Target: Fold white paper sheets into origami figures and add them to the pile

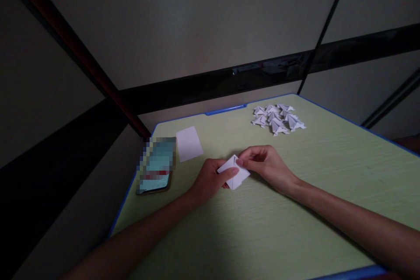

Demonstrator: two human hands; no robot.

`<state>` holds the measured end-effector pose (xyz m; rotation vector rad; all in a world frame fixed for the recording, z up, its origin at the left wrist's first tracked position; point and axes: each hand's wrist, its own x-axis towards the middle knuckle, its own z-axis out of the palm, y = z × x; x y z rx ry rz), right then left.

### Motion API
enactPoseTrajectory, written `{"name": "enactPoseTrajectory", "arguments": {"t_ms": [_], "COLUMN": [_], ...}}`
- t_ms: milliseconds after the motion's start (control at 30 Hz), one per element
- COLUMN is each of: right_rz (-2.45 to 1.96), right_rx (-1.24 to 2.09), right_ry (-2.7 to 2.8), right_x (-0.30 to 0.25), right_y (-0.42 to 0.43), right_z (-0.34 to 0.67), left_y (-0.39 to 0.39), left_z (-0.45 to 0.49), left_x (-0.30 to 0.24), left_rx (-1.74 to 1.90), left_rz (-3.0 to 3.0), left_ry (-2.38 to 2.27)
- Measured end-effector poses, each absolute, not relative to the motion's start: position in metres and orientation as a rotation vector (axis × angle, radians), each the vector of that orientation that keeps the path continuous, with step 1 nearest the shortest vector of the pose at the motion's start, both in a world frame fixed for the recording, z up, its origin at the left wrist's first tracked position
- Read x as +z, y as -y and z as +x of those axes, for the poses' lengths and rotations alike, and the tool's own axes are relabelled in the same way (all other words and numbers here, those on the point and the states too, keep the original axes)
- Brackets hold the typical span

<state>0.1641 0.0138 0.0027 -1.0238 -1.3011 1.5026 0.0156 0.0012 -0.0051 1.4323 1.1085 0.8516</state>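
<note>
A small folded white paper [233, 179], roughly diamond-shaped with a crease down its middle, is held over the table. My left hand [211, 179] grips its left side, thumb on top and fingers underneath. At the upper right edge, my right hand [264, 162] pinches the paper between thumb and curled fingers. The undersides of the paper and some fingertips are hidden. Beyond my right hand sits a group of several folded white paper figures [274, 118], close together.
The light green table [337, 175] has a blue rim. A flat white sheet of paper [189, 144] lies at the left, beside a phone [157, 164] with a partly blurred screen. Past the far edge stands a pale panelled surface [210, 22] with a dark band.
</note>
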Motion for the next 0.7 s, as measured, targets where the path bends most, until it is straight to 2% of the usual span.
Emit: {"name": "enactPoseTrajectory", "arguments": {"t_ms": [500, 700], "right_rz": [-1.051, -0.956], "right_rx": [1.476, 1.468], "right_ry": [1.35, 1.546], "right_x": [-0.0021, -0.0008], "right_y": [-0.0152, -0.0173], "right_z": [0.1643, 0.164], "left_y": [-0.0011, -0.0009], "left_z": [0.0165, 0.0151], "left_x": [-0.0033, -0.0035], "left_rx": [0.838, 0.889], "left_rz": [1.432, 1.439], "left_ry": [-1.107, -1.137]}}
